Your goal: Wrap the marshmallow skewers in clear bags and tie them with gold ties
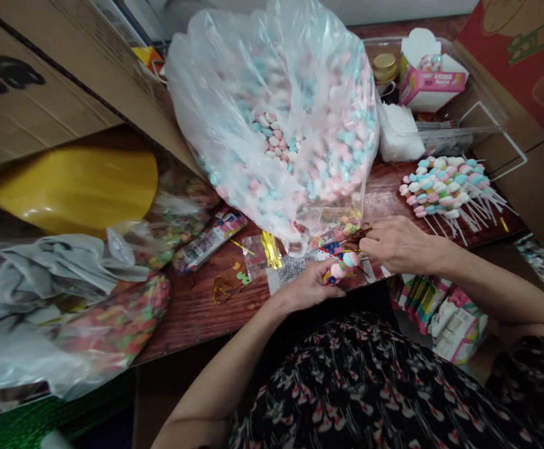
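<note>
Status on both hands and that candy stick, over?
Left hand gripping pastel marshmallow skewer. Right hand pinching curled twist tie above it. Bulging plastic bag of marshmallows crowding close behind.

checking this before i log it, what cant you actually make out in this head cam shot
In the head view:
- The left hand wraps the candy skewer, hiding the lower stick.
- The right hand's fingers cover most of a small brownish thing, too blurred to name.
- The cloudy plastic bag blurs the candies inside it.
- The print on the packet is too small to read.
- The top edge cuts off the red carton.
</note>
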`<state>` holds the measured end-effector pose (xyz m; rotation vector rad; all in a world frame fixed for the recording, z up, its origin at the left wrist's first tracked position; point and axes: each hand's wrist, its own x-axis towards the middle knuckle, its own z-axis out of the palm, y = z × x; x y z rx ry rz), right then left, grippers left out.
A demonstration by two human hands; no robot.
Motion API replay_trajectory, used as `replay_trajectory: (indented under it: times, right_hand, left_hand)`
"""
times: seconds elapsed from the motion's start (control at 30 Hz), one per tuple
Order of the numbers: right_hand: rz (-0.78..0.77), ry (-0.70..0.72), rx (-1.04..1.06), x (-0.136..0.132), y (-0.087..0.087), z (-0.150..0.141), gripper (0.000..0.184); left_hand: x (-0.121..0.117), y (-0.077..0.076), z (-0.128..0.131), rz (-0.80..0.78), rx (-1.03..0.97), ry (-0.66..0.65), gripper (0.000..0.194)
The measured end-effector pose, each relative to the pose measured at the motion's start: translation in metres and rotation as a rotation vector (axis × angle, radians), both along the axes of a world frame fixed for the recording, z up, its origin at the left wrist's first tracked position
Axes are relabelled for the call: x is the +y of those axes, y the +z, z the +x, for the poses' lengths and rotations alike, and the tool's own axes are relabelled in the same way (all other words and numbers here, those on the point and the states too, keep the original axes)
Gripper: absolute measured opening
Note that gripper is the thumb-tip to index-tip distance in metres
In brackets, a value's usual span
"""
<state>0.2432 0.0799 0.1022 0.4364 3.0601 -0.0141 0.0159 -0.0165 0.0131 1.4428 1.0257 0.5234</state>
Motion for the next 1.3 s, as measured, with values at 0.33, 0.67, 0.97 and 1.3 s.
replay_trajectory:
  times: [0.33, 0.67, 0.97, 1.3]
  right_hand:
    - [-0.010, -0.136, -0.090, -0.003, 0.006, -0.001, 0.009]
    - [-0.016, 0.026, 0.119, -0.013, 0.007, -0.001, 0.015]
    - [-0.109, -0.078, -0.100, 0.004, -0.011, -0.013, 0.016]
    - [-0.128, -0.044, -0.039, 0.019, -0.010, -0.008, 0.012]
  left_hand:
    - [-0.001, 0.004, 0.004, 0.182, 0.210, 0.081, 0.033]
    - [0.002, -0.003, 0.008, 0.116, 0.136, 0.190, 0.029]
    - [0.005, 0.009, 0.016, 0.191, 0.248, 0.060, 0.052]
    - [0.006, 0.006, 0.012, 0.041, 0.056, -0.053, 0.089]
